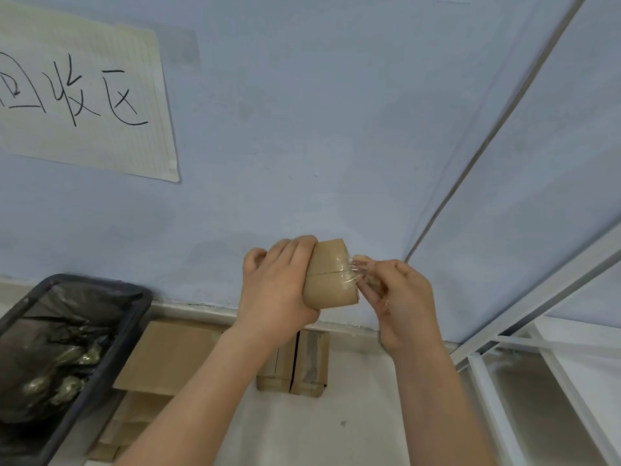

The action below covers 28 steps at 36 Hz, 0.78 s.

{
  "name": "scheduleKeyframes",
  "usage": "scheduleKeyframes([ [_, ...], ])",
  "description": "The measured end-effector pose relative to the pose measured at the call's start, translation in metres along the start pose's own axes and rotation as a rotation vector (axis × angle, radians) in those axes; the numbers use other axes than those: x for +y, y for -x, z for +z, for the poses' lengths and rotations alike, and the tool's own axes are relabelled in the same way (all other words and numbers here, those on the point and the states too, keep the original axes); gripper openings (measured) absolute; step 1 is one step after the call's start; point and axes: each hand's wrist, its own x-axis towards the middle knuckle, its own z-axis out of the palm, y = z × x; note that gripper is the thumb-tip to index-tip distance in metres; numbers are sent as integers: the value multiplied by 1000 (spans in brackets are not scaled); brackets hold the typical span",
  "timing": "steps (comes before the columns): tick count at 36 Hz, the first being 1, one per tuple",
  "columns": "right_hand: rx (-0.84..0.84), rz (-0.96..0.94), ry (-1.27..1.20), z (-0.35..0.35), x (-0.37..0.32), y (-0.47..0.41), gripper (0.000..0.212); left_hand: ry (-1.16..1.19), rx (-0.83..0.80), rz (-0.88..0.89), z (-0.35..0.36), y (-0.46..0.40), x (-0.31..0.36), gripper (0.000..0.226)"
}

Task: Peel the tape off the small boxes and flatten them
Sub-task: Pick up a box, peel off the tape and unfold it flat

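Observation:
A small brown cardboard box point(331, 274) is held up in front of the blue wall. My left hand point(275, 287) grips its left side, fingers curled over the top edge. Clear tape point(353, 271) stretches off the box's right edge, across the flap seam. My right hand point(400, 294) pinches the loose end of that tape just right of the box. On the floor below stands another small box point(302, 364) with tape along its side. A flat piece of cardboard point(168, 354) lies to its left.
A dark bin lined with a black bag point(67, 348) holding crumpled tape sits at the lower left. A paper sign point(84, 95) hangs on the wall. White metal shelving point(544, 364) stands at the right. More flat cardboard point(131, 425) lies under the sheet.

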Motion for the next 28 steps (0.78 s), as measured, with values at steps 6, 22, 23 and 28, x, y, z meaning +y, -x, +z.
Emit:
scheduleKeyframes([
  [6, 45, 242, -394, 5, -1, -1, 13, 76, -84, 32, -2, 1, 1, 84],
  [22, 165, 0, -424, -25, -16, -15, 21, 286, -116, -19, -15, 5, -19, 86],
  [23, 142, 4, -370, -21, -13, -13, 22, 303, -108, -22, -14, 5, -17, 87],
  [28, -35, -44, -286, -8, -15, -4, 48, 362, -70, 6, -7, 3, -8, 93],
])
